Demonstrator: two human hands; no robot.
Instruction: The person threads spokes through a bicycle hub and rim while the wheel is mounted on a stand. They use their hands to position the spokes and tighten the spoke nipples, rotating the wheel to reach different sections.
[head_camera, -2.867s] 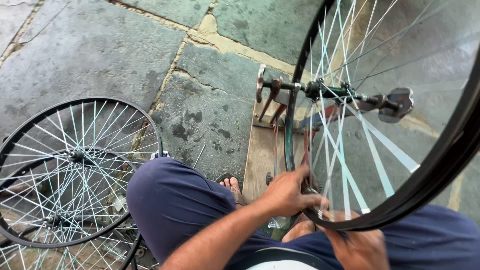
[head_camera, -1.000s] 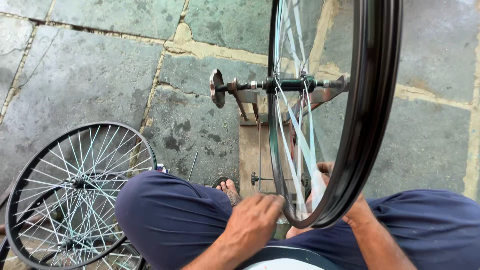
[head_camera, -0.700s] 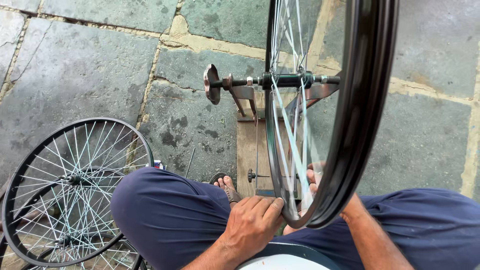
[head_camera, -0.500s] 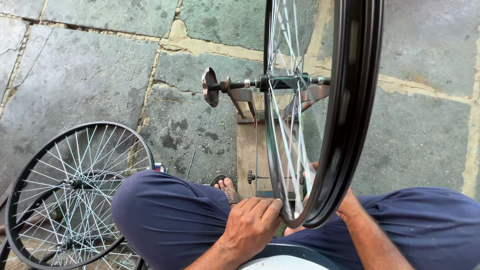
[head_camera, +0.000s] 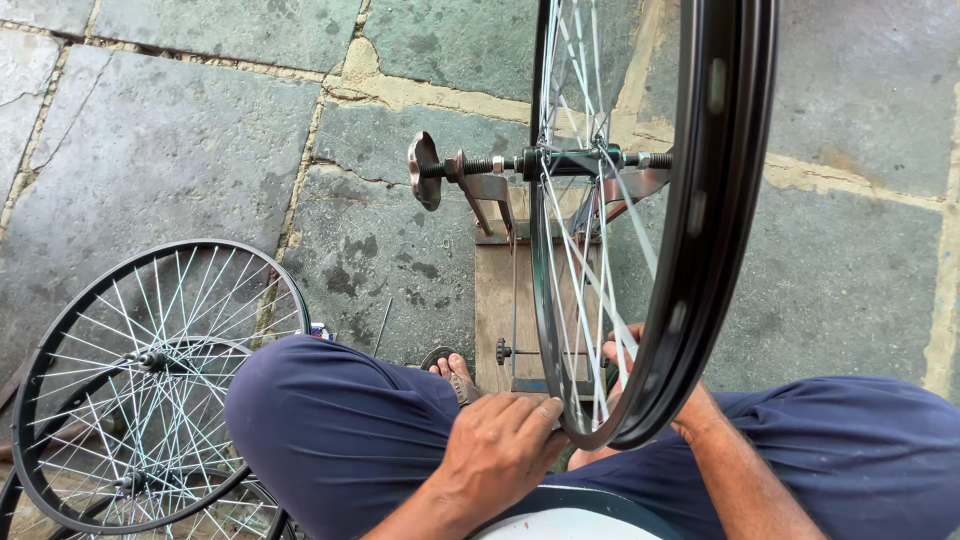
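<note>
A stone-slab floor (head_camera: 180, 150) with pale joints fills the view, and on it at the lower left lies a stack of spoked wheels (head_camera: 150, 390) with black rims. A black-rimmed bicycle wheel (head_camera: 700, 250) stands upright, seen nearly edge-on, its axle carried in a metal truing stand (head_camera: 480, 185) fixed to a wooden board (head_camera: 497, 300). The person sits behind it in dark blue trousers (head_camera: 330, 430), a sandalled foot (head_camera: 452, 368) just beside the board. The left hand (head_camera: 500, 445) rests with fingers curled against the lowest part of the rim. The right hand (head_camera: 625, 355) reaches in among the spokes behind the rim, mostly hidden; its grip cannot be told.
</note>
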